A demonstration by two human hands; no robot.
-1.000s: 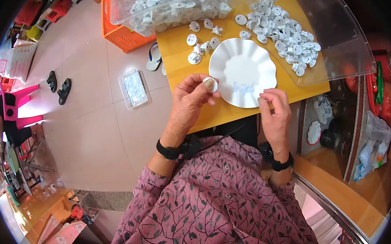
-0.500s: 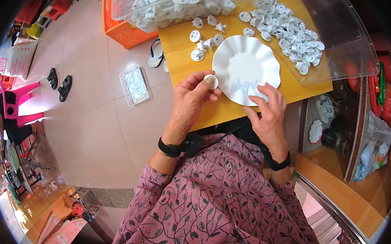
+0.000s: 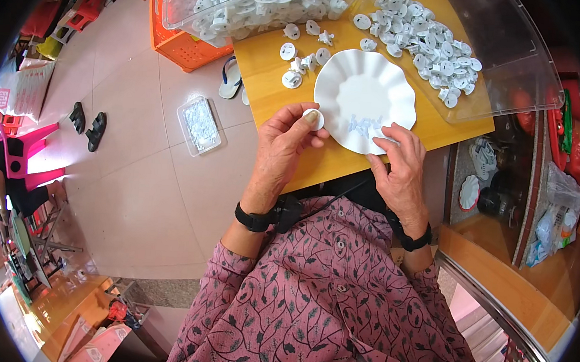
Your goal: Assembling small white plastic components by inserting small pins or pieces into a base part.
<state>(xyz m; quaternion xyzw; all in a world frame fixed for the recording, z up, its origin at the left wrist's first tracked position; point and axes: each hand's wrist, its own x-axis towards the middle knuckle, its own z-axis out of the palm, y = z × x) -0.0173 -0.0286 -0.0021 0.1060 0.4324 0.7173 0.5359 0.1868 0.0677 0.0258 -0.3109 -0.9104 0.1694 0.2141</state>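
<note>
My left hand (image 3: 279,146) pinches a round white plastic disc piece (image 3: 315,121) between thumb and fingers, just left of a white plate with a wavy rim (image 3: 368,72). On the plate's near side lies a small cluster of pale blue bits (image 3: 359,124), too small to name. My right hand (image 3: 402,167) reaches over the plate's near right rim. Its fingertips are beside the bits, with the thumb spread apart from them. Several similar white disc pieces (image 3: 292,79) lie on the wooden table (image 3: 271,59) left of the plate.
A clear bin full of white pieces (image 3: 262,7) stands at the far left, near an orange crate (image 3: 178,51). A large pile of them (image 3: 440,57) lies far right on a clear plastic sheet or lid (image 3: 520,69). On the floor sits a clear tray of small pale bits (image 3: 201,126).
The fingers of my right hand have shifted slightly at the plate's near rim, and the pale bits lie a little differently. My left hand keeps its grip on the disc piece.
</note>
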